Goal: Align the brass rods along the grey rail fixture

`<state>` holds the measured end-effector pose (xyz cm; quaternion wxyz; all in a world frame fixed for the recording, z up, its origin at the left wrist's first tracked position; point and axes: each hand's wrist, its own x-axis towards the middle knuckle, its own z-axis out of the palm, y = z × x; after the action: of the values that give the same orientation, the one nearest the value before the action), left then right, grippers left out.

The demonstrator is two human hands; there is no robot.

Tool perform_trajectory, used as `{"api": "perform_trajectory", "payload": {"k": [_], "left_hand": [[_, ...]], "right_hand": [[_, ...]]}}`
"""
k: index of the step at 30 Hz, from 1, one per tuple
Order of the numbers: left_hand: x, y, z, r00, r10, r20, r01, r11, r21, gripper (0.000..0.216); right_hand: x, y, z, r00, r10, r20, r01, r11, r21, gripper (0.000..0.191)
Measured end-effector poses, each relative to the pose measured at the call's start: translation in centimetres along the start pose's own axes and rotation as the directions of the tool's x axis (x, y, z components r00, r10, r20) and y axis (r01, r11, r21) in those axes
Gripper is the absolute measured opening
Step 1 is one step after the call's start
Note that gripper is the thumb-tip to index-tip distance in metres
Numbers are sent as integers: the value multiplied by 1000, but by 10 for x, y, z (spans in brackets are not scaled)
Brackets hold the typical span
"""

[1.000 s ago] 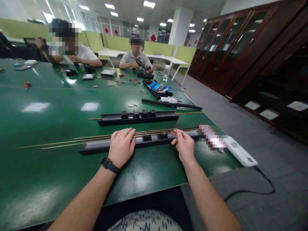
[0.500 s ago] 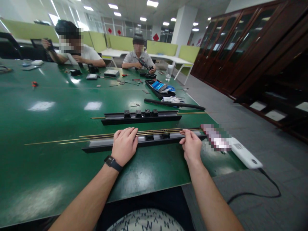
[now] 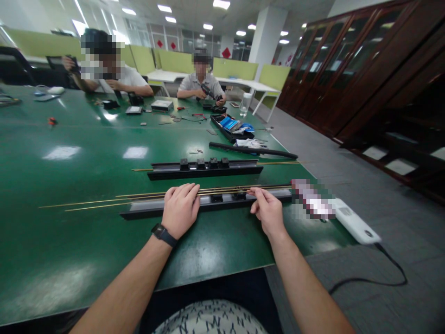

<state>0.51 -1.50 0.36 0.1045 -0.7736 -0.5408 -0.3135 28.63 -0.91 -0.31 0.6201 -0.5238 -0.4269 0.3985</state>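
Note:
In front of me on the table lies a long black channel with a pale inner face and small black blocks in it. Several thin brass rods run lengthwise along it, their left ends sticking out past the channel. My left hand is closed over the channel and the rods near its middle, the thumb on the near side; its fingertips are partly hidden. Farther right, my right hand pinches one brass rod between thumb and fingertips, just above the channel.
Behind lies a second black channel with several blocks and brass rods. Beyond are a black bar, a glove and a filled black tray. A white power bank-like device with a cable sits right. Two people work across the table.
My right hand has moved left along the channel, and one brass rod has slid left, its end reaching farther out. My left hand has stayed in place.

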Motion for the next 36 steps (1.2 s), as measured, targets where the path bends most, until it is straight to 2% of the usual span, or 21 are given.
{"api": "perform_trajectory", "payload": {"k": [18,32,36], "left_hand": [[1,0,-1,1000,-12,14,12,1000,-16,32],[0,0,-1,1000,7,10,-7,1000,-11,32],[0,0,-1,1000,0,16,0,1000,-7,32]], "right_hand": [[2,3,-1,999,-19,-35,20,999,25,54],[9,2,-2,973,-13,-230,28,998,64,48],[9,1,-2,971,-5,-240,24,997,76,49]]}}
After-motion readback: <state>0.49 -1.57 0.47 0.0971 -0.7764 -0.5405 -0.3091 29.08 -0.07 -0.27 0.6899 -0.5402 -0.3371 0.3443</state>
